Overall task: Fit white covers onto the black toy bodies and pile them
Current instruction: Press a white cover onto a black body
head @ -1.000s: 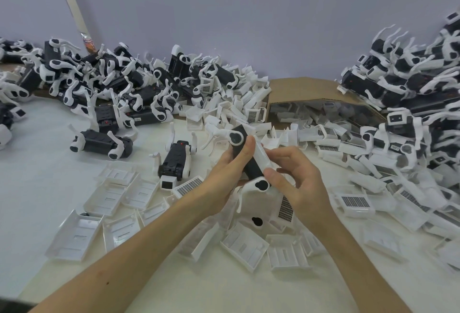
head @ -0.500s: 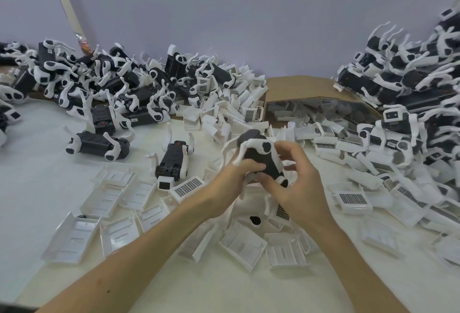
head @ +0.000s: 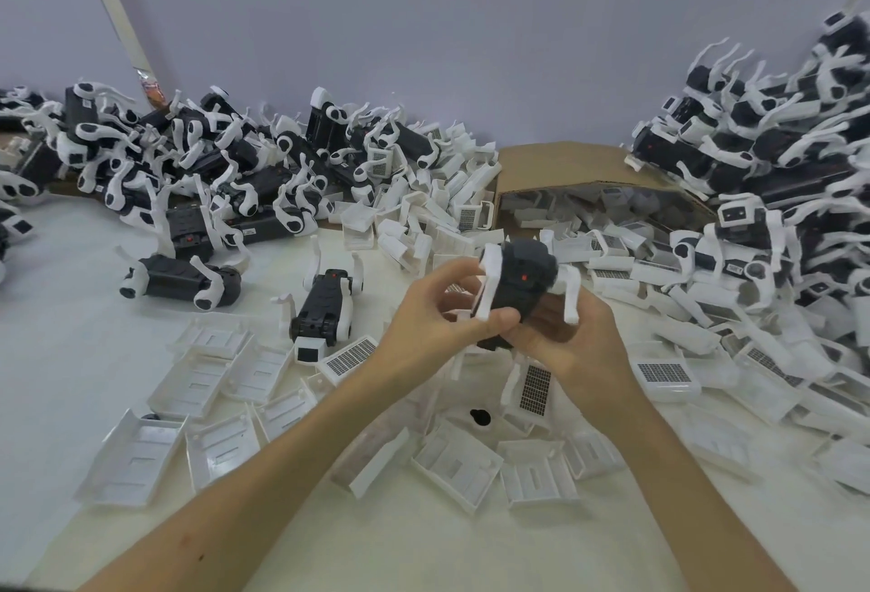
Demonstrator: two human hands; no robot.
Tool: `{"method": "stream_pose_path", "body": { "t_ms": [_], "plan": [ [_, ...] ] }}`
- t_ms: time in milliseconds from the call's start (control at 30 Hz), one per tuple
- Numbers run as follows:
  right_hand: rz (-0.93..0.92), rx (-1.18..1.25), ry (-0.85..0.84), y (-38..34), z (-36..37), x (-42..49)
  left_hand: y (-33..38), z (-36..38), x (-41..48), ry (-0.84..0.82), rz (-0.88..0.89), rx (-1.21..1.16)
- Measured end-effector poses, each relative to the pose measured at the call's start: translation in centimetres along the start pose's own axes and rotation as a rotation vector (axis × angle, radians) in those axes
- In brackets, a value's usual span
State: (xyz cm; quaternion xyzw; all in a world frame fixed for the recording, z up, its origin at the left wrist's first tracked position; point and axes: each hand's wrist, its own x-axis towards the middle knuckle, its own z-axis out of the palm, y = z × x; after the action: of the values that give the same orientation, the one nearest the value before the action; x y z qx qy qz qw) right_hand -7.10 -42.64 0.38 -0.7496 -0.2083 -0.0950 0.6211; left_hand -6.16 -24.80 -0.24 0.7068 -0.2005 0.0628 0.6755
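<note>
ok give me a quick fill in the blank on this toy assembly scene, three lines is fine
1. The left hand and right hand hold one black toy body that shows a small ___ dot.
2. Its legs are ___.
3. The open box behind it, by the wall, is made of brown ___.

Missing words: red; white; cardboard
</note>
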Motion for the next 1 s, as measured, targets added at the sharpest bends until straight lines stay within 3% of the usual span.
{"method": "stream_pose_path", "body": {
  "t_ms": [133,300,533,800,1000],
  "plan": [
    [0.029,0.057,0.051,0.4,-0.2,0.2,0.4,-0.4,0.0,-0.047,-0.007,0.061],
    [-0.118,-0.046,0.122,0.5,-0.5,0.5,0.7,0.0,-0.2,0.152,0.163,0.203],
    [-0.117,-0.428,0.028,1.4,-1.0,0.3,0.5,-0.5,0.0,0.297,0.370,0.508],
    [-0.301,-0.463,0.139,1.1,0.2,-0.1,0.0,-0.4,0.0,0.177,0.415,0.598],
    [-0.325,-0.457,0.098,0.9,0.1,0.0,-0.5,-0.6,0.1,0.065,0.356,0.622]
  ]
}}
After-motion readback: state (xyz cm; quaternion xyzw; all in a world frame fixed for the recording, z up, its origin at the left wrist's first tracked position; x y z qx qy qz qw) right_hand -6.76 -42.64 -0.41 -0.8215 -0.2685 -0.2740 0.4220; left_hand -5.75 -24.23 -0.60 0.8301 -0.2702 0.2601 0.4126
